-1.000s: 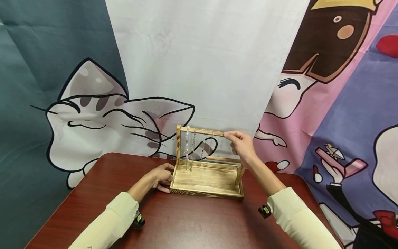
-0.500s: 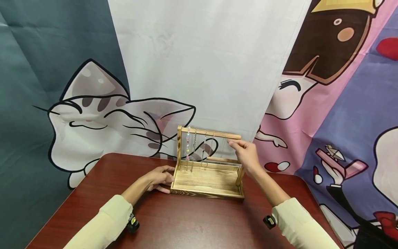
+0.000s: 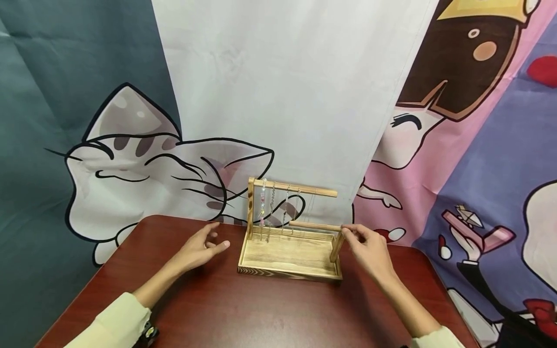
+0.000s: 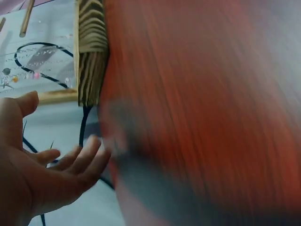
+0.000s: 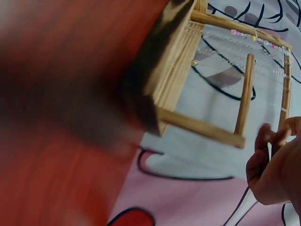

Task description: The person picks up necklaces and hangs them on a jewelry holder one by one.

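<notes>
A wooden jewelry stand (image 3: 289, 274) with a tray base sits on the table. From its upper bar (image 3: 322, 191) hang a bead necklace (image 3: 262, 208) and several thin chains (image 3: 271, 203). My left hand (image 3: 200, 249) is off the stand's left end, fingers spread and holding nothing; the left wrist view shows the same hand (image 4: 51, 174) beside the wood. My right hand (image 3: 370, 249) is at the top of the short right post (image 3: 337, 246), fingers loosely bent. Whether its fingertips touch the post is unclear. In the right wrist view nothing shows in that hand (image 5: 277, 160).
The stand's lower bar (image 3: 315, 225) runs left from the short post and ends free. A red-brown table (image 3: 278, 309) lies under everything. A printed cloth (image 3: 287, 87) with cartoon figures hangs right behind the table.
My left hand has let go of the stand's left end and drawn back leftward. My right hand has moved from the upper bar's right end down to the short post. The stand stays put.
</notes>
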Available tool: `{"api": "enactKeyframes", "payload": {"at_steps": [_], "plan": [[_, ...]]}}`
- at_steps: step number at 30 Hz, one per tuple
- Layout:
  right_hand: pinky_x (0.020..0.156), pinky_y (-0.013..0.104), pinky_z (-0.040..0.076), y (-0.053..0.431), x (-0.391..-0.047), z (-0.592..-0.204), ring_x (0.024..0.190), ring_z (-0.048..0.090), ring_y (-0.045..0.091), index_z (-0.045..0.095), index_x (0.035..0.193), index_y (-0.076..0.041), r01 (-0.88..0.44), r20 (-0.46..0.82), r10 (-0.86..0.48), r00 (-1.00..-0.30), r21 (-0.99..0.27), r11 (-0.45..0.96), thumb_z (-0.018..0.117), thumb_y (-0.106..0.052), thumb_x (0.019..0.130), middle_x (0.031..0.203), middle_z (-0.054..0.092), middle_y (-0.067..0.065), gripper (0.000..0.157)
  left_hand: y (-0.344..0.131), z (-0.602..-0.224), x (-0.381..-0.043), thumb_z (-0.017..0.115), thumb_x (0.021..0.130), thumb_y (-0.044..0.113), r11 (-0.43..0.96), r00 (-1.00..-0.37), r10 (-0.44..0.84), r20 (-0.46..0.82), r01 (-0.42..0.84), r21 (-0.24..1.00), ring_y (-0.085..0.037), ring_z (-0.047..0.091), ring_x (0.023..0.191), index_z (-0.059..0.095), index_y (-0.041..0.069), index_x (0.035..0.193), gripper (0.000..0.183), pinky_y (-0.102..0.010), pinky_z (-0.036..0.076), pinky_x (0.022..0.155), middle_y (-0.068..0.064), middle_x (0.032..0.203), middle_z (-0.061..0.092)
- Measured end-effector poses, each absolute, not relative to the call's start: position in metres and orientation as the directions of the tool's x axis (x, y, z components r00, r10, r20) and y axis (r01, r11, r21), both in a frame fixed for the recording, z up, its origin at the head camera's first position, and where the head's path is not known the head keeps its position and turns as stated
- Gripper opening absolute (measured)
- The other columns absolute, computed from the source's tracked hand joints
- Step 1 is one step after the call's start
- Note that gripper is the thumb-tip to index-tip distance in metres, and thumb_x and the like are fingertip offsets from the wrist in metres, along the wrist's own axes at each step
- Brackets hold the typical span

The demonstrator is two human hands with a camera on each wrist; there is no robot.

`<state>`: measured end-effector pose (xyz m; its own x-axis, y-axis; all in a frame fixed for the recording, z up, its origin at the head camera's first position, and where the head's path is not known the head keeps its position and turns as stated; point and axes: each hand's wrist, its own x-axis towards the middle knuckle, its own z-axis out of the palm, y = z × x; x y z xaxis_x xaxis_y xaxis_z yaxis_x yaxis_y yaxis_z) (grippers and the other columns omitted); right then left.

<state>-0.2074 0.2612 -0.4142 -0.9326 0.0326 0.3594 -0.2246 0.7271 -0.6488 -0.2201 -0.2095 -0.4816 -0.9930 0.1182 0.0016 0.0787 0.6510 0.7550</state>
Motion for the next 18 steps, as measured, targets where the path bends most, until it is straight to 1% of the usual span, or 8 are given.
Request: {"api": "enactKeyframes", "payload": {"at_steps": [2,5,7,10,12,14,16,18], "plan": [[0.071,0.023,0.051,0.274,-0.198,-0.419,0.076,0.064,0.004,0.084,0.130,-0.019,-0.211,0.355,0.027,-0.934,-0.613,0.761,0.070,-0.041,0.112,0.090,0.078,-0.002,0.032,-0.219,-0.479,-0.215,0.075,0.103,0.060,0.740,-0.993,0.104,0.061,0.118,0.662,-0.046,0.067,0.139,0.038,0.007,0.174,0.096,-0.066,0.055,0.116,-0.030,0.162,0.057],[0.078,0.025,0.058,0.293,-0.187,-0.427,0.088,0.074,0.009,0.078,0.140,-0.018,-0.193,0.331,0.007,-0.943,-0.568,0.800,0.070,-0.042,0.112,0.108,0.086,0.003,0.038,-0.231,-0.477,-0.206,0.075,0.100,0.067,0.818,-0.990,0.090,0.109,0.136,0.559,-0.058,0.053,0.150,0.036,0.007,0.175,0.104,-0.080,0.045,0.120,-0.033,0.167,0.050],[0.083,0.033,0.062,0.304,-0.182,-0.434,0.095,0.078,0.016,0.073,0.148,-0.017,-0.179,0.304,-0.007,-0.953,-0.543,0.821,0.071,-0.043,0.111,0.119,0.086,0.007,0.045,-0.238,-0.478,-0.201,0.075,0.098,0.069,0.847,-0.988,0.082,0.132,0.139,0.514,-0.063,0.048,0.150,0.037,0.007,0.175,0.106,-0.085,0.042,0.118,-0.033,0.169,0.048],[0.097,0.051,0.065,0.317,-0.177,-0.448,0.113,0.081,0.033,0.067,0.156,-0.015,-0.158,0.264,-0.024,-0.964,-0.500,0.851,0.070,-0.048,0.110,0.132,0.083,0.014,0.056,-0.244,-0.481,-0.196,0.076,0.095,0.073,0.873,-0.988,0.067,0.142,0.127,0.471,-0.065,0.043,0.152,0.039,0.008,0.174,0.109,-0.087,0.037,0.117,-0.033,0.171,0.047],[0.107,0.063,0.061,0.324,-0.176,-0.457,0.128,0.076,0.043,0.064,0.159,-0.012,-0.157,0.247,-0.040,-0.968,-0.473,0.867,0.070,-0.051,0.110,0.143,0.077,0.020,0.062,-0.245,-0.484,-0.193,0.075,0.093,0.077,0.886,-0.989,0.056,0.137,0.112,0.451,-0.064,0.036,0.157,0.038,0.010,0.175,0.113,-0.088,0.032,0.120,-0.031,0.174,0.043],[0.115,0.072,0.054,0.328,-0.176,-0.466,0.143,0.065,0.050,0.061,0.161,-0.011,-0.159,0.240,-0.053,-0.969,-0.448,0.880,0.070,-0.055,0.109,0.153,0.069,0.026,0.068,-0.246,-0.488,-0.192,0.075,0.090,0.081,0.894,-0.992,0.047,0.119,0.095,0.438,-0.064,0.028,0.161,0.035,0.013,0.177,0.117,-0.088,0.024,0.124,-0.029,0.179,0.037],[0.123,0.077,0.044,0.330,-0.178,-0.474,0.155,0.051,0.056,0.058,0.163,-0.010,-0.167,0.229,-0.074,-0.971,-0.420,0.892,0.071,-0.058,0.107,0.162,0.060,0.031,0.074,-0.245,-0.491,-0.190,0.075,0.087,0.085,0.902,-0.994,0.042,0.104,0.082,0.425,-0.066,0.020,0.164,0.031,0.017,0.179,0.123,-0.089,0.017,0.126,-0.028,0.182,0.030],[0.130,0.081,0.030,0.330,-0.179,-0.481,0.162,0.035,0.063,0.054,0.167,-0.012,-0.165,0.205,-0.088,-0.975,-0.399,0.902,0.070,-0.062,0.105,0.171,0.047,0.034,0.081,-0.244,-0.494,-0.189,0.074,0.083,0.089,0.908,-0.996,0.039,0.085,0.070,0.413,-0.067,0.012,0.167,0.026,0.022,0.181,0.128,-0.091,0.008,0.127,-0.026,0.186,0.022]]}}
